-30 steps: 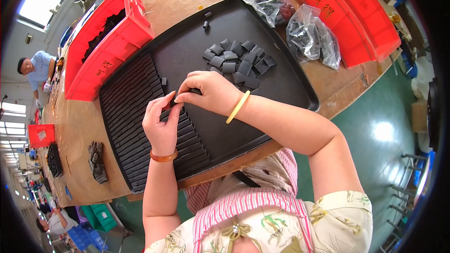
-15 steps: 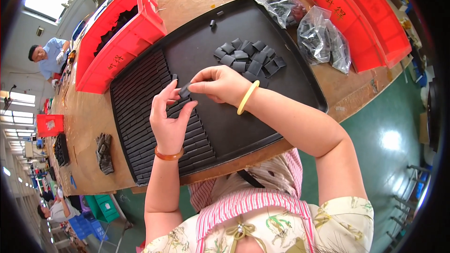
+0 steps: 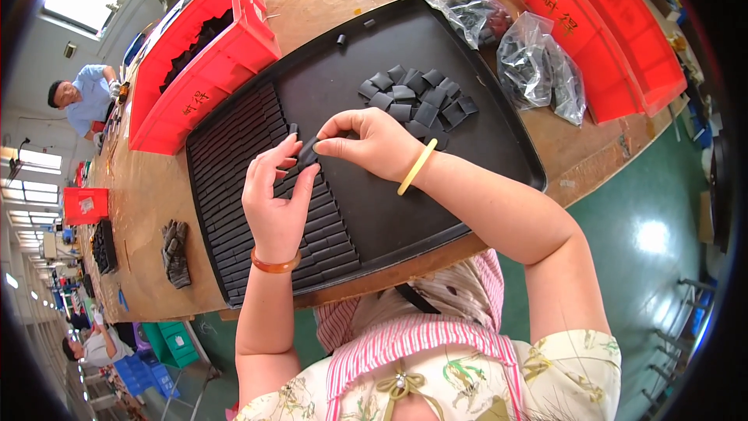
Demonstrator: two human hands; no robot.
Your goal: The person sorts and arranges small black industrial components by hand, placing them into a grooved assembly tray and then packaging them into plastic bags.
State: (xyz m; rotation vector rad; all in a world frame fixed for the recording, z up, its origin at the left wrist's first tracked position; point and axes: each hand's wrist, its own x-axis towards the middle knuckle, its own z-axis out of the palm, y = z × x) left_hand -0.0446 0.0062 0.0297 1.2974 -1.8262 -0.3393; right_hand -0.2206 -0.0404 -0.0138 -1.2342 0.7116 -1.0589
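In the head view, a black rectangular tray with a raised rim (image 3: 382,214) lies on the brown tabletop (image 3: 140,218), its left part filled with close-set rows of slim black pieces (image 3: 234,179); its right part bears a loose heap of dark grey, gently curved square pieces (image 3: 425,97), and two small black tubular bits (image 3: 340,40) lie near its far edge. Beyond the tray's left side, an open red plastic bin (image 3: 234,70) contains a mass of black pieces (image 3: 204,37); at the far right are red plastic containers (image 3: 573,43) (their insides mostly out of sight), with clear plastic bags (image 3: 528,68) of dark pieces just beside them. The small dark grey curved piece (image 3: 308,153) is above the rows' inner edge, matt and smooth, tilted. The right hand (image 3: 372,142) pinches its upper end between thumb and fingers. The left hand (image 3: 274,201) has thumb and fingers spread around the piece; whether they touch it, I cannot tell.
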